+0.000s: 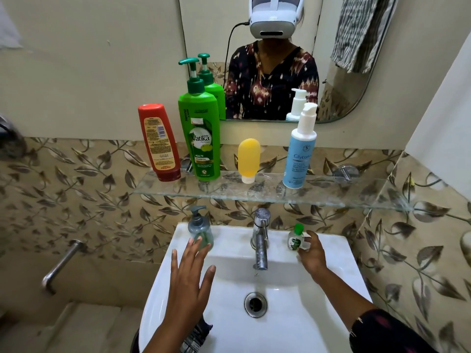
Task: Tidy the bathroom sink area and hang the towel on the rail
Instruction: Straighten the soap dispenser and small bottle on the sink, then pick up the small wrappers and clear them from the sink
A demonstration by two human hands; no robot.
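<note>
My left hand (190,273) is spread flat over the left side of the white sink (229,332), its fingertips just short of a grey pump soap dispenser (199,226) on the sink's back ledge. My right hand (312,254) curls around a small clear bottle with a green cap (295,238) standing on the ledge right of the chrome tap (260,240). On the glass shelf (331,194) above stand a red bottle (158,141), a green shampoo pump bottle (202,131), a yellow tube (248,160) and a blue pump bottle (300,151). A striped towel (362,31) hangs at the upper right.
A mirror (339,80) behind the shelf reflects a person wearing a headset. A chrome pipe (62,263) sticks out of the tiled wall at the lower left. A dark striped object (196,337) shows below my left forearm at the sink's front edge.
</note>
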